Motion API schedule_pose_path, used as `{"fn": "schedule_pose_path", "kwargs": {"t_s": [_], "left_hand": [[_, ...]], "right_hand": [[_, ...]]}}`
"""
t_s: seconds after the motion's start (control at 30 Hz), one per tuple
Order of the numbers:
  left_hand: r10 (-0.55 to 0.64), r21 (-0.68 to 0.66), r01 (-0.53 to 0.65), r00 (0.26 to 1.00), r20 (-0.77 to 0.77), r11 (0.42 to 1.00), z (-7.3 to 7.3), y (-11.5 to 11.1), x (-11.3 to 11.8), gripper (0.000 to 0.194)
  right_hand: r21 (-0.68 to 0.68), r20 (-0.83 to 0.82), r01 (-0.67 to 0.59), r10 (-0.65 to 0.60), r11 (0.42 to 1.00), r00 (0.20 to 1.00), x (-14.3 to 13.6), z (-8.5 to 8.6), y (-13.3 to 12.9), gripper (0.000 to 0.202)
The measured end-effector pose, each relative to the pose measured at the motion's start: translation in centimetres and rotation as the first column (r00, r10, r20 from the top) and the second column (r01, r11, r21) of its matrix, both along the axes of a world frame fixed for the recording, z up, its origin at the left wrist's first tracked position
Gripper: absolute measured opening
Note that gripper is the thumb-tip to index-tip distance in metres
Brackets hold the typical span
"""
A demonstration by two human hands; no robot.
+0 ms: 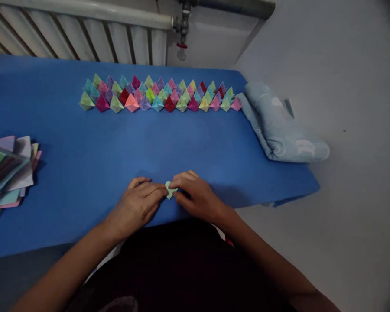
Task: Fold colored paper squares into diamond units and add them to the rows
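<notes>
A small piece of folded pale green paper (170, 190) lies near the front edge of the blue-covered table (123, 147). My left hand (139, 203) presses its fingertips onto the paper's left side, holding it down. From the right, my right hand (195, 195) grips the paper's other side between thumb and fingers. The fingertips hide parts of the paper's edges. Beyond my hands stand rows of folded paper origami pieces (157, 104) with pointed tops, in many colours.
A loose stack of coloured paper sheets (11, 173) lies at the left. A folded light blue cloth (279, 125) rests at the table's right end, against the wall (351, 86). Behind the table are a white radiator (84, 34) and a pipe valve with a red handle (182, 45).
</notes>
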State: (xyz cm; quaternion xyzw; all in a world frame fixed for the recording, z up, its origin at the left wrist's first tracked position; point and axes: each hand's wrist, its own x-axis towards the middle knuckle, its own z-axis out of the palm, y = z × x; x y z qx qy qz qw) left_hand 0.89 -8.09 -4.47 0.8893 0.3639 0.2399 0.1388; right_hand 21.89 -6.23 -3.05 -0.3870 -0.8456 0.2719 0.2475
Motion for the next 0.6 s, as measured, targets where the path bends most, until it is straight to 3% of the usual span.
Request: {"fn": "schedule_pose_path", "kwargs": {"t_s": [0.1,0.33,0.6], "left_hand": [[-0.023,0.07,0.023,1.0,0.003,0.997,-0.1,0.2,-0.1,0.025],[0.0,0.165,0.004,1.0,-0.025,0.986,0.3,0.7,0.2,0.014],[0.018,0.233,-0.012,1.0,-0.026,0.972,-0.3,0.9,0.2,0.01]], "right_hand": [[0.055,0.001,-0.037,0.037,0.998,0.999,0.7,-0.4,-0.5,0.026],[0.131,0.063,-0.036,0.028,0.991,0.998,1.0,-1.1,-0.8,0.013],[0.187,0.137,-0.052,0.027,0.981,0.99,1.0,-1.3,-0.9,0.018]]}}
